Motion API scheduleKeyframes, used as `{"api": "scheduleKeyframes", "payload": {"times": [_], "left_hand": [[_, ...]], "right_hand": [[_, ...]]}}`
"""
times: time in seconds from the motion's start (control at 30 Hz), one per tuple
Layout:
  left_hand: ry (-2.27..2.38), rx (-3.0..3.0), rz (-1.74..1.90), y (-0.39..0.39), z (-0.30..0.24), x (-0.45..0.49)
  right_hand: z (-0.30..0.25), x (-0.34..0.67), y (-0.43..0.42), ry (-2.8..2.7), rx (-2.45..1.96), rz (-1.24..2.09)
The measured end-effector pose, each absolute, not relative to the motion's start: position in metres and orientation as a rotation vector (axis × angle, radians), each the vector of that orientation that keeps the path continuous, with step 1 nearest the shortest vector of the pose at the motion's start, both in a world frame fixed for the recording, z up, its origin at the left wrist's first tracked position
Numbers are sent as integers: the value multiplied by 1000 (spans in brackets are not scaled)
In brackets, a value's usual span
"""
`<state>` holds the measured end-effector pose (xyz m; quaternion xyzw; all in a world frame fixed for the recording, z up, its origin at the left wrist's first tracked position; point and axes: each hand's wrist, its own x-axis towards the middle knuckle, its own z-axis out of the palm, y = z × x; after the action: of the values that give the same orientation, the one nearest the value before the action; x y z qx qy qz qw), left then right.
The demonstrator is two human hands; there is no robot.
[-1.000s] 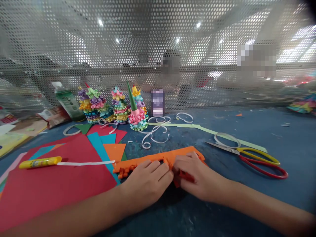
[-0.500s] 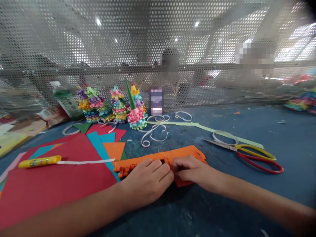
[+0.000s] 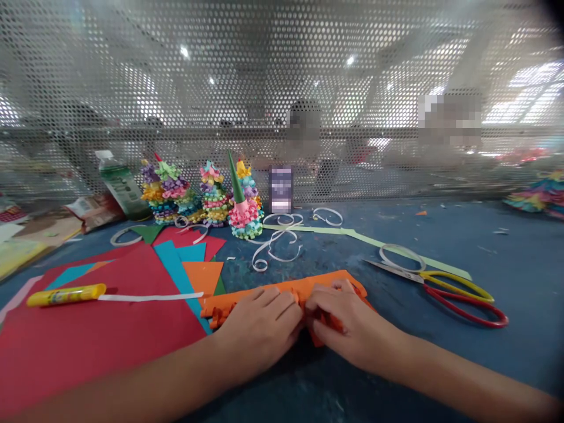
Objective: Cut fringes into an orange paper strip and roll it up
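Note:
An orange paper strip (image 3: 326, 281) lies crosswise on the blue table, with curled fringe along its near edge at the left. My left hand (image 3: 264, 323) is closed over the strip's middle, fingers bent and covering part of the fringe. Close beside it, my right hand (image 3: 348, 317) pinches the near edge, thumb and fingers curled around the orange paper. The fingertips of both hands are partly hidden, and the hands nearly meet. Part of the orange paper hangs toward me under my right hand.
Scissors (image 3: 458, 294) with yellow and red handles lie right. Red paper sheets (image 3: 114, 335) carry a yellow glue tube (image 3: 66, 295) at left. Fringed paper trees (image 3: 245, 217), a bottle (image 3: 121, 185) and a phone (image 3: 281, 189) stand before a perforated metal screen (image 3: 247, 70). White paper curls (image 3: 277, 244) lie mid-table.
The view has tilted up slightly, so everything sits lower. My right hand's fingers have shifted a little along the orange strip and curled more; my left hand stays on it.

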<state>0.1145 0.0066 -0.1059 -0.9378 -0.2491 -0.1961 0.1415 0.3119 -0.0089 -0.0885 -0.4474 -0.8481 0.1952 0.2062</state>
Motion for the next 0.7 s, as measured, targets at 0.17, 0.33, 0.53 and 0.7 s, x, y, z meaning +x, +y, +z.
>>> {"api": "scheduleKeyframes", "payload": {"times": [0.17,0.33,0.53,0.7], "left_hand": [[-760,-2688,-596,6,-108,113],[-613,-2771,-533,4,-107,110],[-589,-2752,-475,6,-110,109],[-605,-2729,-453,6,-113,110]], "right_hand": [[-93,312,-1,-2122,-1313,1023],[-92,317,2,-2057,-1265,1266],[-93,316,6,-2204,-1261,1082],[-88,309,0,-2344,-1408,725]]}}
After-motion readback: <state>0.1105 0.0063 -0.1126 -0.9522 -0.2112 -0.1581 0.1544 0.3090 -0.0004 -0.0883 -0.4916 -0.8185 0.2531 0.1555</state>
